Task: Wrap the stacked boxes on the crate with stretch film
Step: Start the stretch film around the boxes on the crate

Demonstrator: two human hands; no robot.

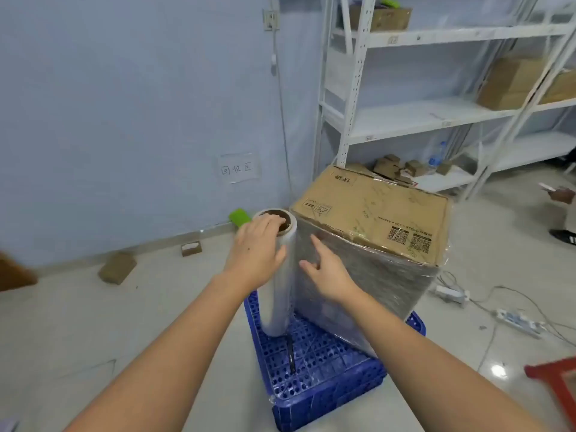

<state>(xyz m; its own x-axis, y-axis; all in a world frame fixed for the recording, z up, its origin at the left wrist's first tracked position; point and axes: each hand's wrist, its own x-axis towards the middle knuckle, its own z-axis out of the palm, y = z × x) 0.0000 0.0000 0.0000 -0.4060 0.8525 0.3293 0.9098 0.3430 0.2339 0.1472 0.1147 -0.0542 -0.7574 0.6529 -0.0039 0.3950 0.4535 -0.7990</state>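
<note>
Left hand [258,247] gripping film roll [277,285] top, right hand [327,272] open against wrapped boxes [374,263]

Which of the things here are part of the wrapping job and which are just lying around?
Job: film roll, held at its top by the left hand; wrapped boxes; blue crate; right hand.
Lying about: small floor boxes, power strips, shelving.
</note>
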